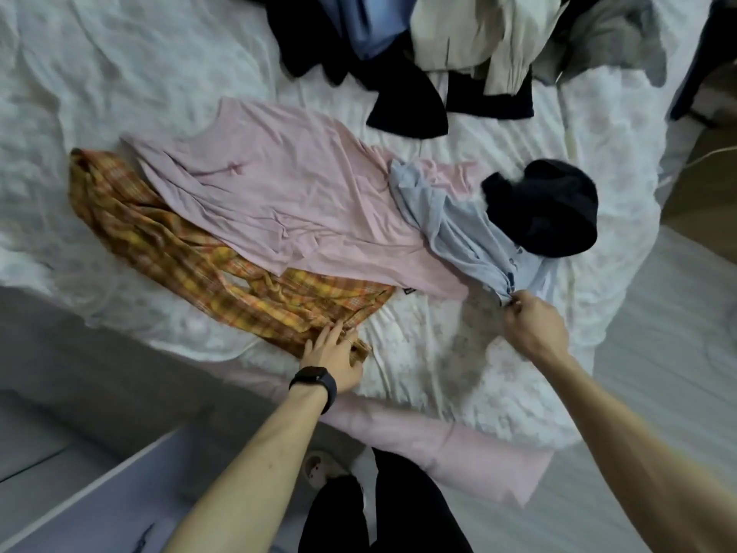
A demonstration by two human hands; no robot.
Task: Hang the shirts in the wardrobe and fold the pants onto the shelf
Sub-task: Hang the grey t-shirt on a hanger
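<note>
A yellow and orange plaid garment [167,241] lies stretched across the white bed [119,73]. My left hand [331,357], with a black watch on the wrist, rests on its near end with straight fingers. A pink garment [279,193] lies spread over the plaid one. To its right lies a light blue button shirt [458,229], and my right hand [530,325] pinches its lower edge. A dark navy garment [550,209] sits bunched on top of the blue shirt.
At the back of the bed lies a heap of clothes: dark navy [406,109], blue [367,25], beige [478,37] and grey [610,37] pieces. A pink sheet edge [458,445] hangs at the bed's near side. A white furniture edge [79,492] stands at lower left.
</note>
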